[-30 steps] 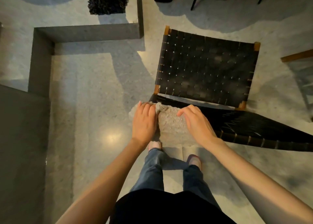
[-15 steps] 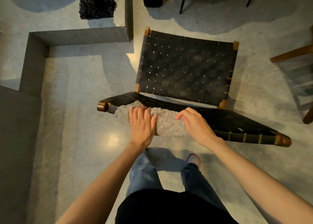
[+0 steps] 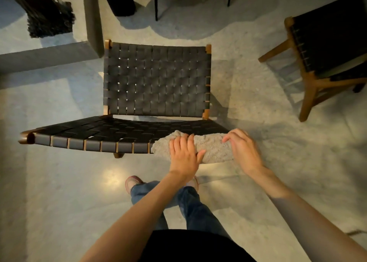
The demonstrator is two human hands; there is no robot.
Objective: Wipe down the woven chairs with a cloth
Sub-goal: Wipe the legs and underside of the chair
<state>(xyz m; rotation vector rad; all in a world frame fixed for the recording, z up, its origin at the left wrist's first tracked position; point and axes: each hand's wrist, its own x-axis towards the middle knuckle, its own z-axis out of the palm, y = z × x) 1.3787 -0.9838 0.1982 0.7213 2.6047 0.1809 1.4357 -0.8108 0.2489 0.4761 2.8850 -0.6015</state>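
Obs.: no legible text, label, brand, number or sign. Checked woven chair (image 3: 156, 79), cloth (image 3: 212, 147), second chair (image 3: 327, 35), floor (image 3: 59, 182): nothing readable.

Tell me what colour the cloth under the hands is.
Pale grey-beige, plain and fluffy; the cloth shows best in the head view.

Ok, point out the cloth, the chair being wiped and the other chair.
cloth (image 3: 212, 148): head view, its fluffy middle.
chair (image 3: 156, 79): head view, middle of the woven seat.
other chair (image 3: 327, 33): head view, its dark woven panel.
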